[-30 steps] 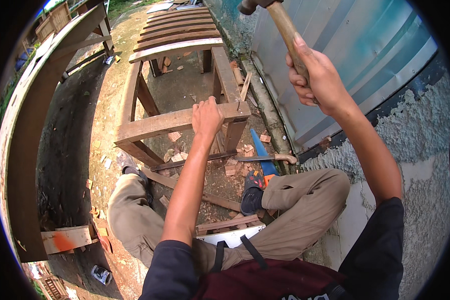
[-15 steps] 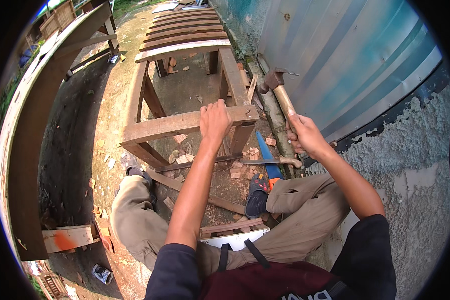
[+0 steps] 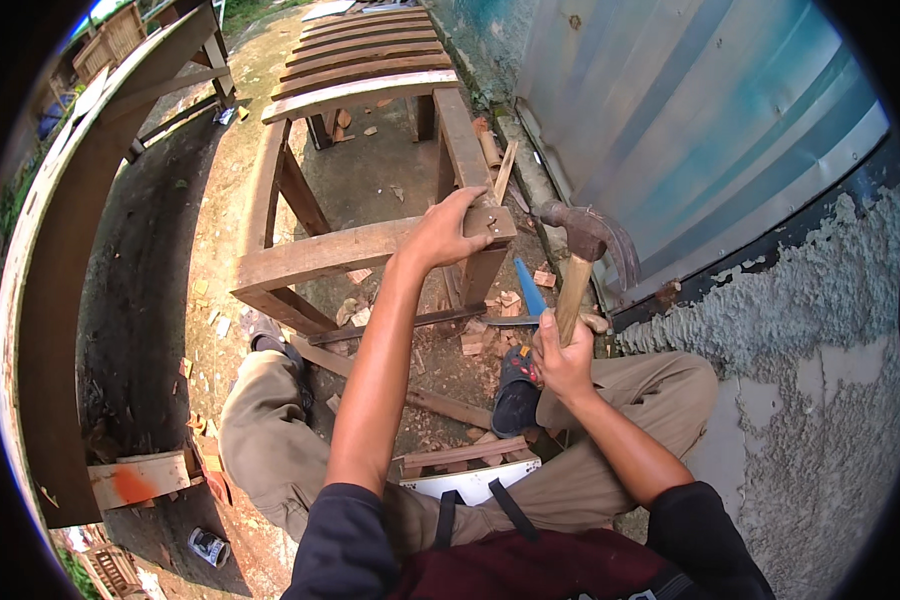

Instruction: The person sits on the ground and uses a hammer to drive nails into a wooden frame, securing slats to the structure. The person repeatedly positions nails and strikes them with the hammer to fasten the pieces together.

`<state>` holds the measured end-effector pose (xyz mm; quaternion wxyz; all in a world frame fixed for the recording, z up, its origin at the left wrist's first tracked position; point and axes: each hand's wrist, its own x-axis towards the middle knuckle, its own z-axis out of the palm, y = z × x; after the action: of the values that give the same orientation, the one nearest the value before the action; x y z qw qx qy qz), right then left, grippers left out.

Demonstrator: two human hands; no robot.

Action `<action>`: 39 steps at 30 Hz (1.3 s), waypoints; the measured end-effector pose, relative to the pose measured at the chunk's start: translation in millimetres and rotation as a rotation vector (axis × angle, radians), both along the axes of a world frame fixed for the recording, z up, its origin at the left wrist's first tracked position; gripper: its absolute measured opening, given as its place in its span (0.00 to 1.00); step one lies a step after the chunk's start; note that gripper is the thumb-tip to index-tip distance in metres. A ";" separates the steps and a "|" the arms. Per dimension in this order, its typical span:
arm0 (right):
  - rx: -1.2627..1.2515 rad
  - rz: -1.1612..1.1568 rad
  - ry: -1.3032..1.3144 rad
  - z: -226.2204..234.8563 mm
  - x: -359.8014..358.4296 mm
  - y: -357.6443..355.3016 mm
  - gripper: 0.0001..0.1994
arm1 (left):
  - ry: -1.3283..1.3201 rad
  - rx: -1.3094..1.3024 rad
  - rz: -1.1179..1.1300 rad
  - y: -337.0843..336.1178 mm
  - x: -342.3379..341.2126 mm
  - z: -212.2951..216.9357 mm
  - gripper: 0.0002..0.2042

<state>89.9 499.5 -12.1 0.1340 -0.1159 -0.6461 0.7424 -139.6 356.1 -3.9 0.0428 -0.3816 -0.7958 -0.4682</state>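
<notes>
My left hand (image 3: 440, 232) lies on the front rail of a wooden bench frame (image 3: 320, 255), near its right corner. Its thumb and forefinger are spread apart around a small nail-like point standing in the wood; the other fingers are mostly hidden. In my right hand (image 3: 564, 362) is a claw hammer (image 3: 585, 235), gripped by its wooden handle. The hammer head is raised to the right of the frame's corner, apart from the wood.
Wooden slats (image 3: 365, 45) top the far part of the frame. Below the corner lie a blue saw blade (image 3: 530, 288) and wood offcuts (image 3: 473, 343). A corrugated metal sheet (image 3: 700, 120) and rough wall (image 3: 800, 330) bound the right. A long board structure (image 3: 50, 280) stands left; a can (image 3: 208, 548) lies near it.
My left hand has slid right along the rail to the corner, its thumb and forefinger spreading. My right hand has come down and left, and the hammer has turned upright.
</notes>
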 end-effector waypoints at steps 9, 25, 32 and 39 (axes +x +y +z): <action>0.208 -0.242 -0.107 -72.5 -45.9 -18.8 0.18 | -0.125 -0.300 0.297 -19.9 -27.3 -0.5 0.18; 0.620 -0.025 -0.187 -57.1 -45.4 5.6 0.14 | -0.105 -0.385 0.398 -8.6 -19.5 0.6 0.17; 0.586 -0.066 0.030 2.4 -34.0 -8.1 0.20 | -0.051 -0.356 0.377 -13.4 -16.2 0.3 0.16; 0.221 0.035 0.078 119.5 -66.9 15.3 0.26 | -0.075 -0.462 0.491 -12.4 -16.2 -2.8 0.18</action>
<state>23.0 514.8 107.4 0.1580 -0.0599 -0.7203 0.6728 -155.8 343.8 -6.8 0.0375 -0.1605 -0.9501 -0.2649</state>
